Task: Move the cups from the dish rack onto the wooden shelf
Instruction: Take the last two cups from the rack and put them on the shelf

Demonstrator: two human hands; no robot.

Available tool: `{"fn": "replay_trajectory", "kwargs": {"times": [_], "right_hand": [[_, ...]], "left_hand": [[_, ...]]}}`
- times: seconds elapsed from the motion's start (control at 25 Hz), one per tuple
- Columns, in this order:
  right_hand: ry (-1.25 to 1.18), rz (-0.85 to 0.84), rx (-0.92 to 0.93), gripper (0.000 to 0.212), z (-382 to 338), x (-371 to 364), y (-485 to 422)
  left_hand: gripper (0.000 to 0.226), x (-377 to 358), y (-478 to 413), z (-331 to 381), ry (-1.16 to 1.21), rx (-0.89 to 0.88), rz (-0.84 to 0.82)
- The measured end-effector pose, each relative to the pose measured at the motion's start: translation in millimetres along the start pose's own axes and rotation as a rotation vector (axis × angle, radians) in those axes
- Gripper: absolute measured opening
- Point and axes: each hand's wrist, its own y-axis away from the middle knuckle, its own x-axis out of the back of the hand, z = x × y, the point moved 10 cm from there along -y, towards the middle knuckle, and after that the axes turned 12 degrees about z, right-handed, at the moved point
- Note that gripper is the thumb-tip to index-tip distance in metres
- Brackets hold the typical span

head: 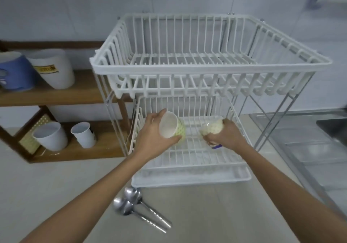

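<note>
A white two-tier dish rack (206,68) stands on the counter, its top basket bare. Inside the lower tier, my left hand (152,137) grips a green-patterned cup (171,127), tipped so its white mouth faces me. My right hand (226,134) is closed on a pale yellowish cup (213,127) with a blue mark near its base, lying tilted over the lower grid. The wooden shelf (78,94) is at the left. Its upper board carries a blue cup (14,72) and a white cup (54,69); its lower board holds two white cups (50,135) (84,134).
Two steel spoons (131,204) lie on the counter in front of the rack's drip tray (191,179). A steel sink and drainboard (309,141) run along the right. White tiled wall behind.
</note>
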Motion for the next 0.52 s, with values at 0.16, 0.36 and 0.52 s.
{"fn": "replay_trajectory", "kwargs": {"times": [0.16, 0.36, 0.52], "right_hand": [[-0.655, -0.039, -0.097, 0.085, -4, -9, 72], [-0.876, -0.223, 0.039, 0.082, -80, -38, 159], [-0.752, -0.323, 0.217, 0.087, -178, -74, 213]], "left_hand": [[0.093, 58, 64, 16, 0.069, -0.097, -0.056], [0.081, 138, 102, -26, 0.107, -0.097, -0.069], [0.076, 192, 90, -100, -0.018, 0.012, 0.063]]}}
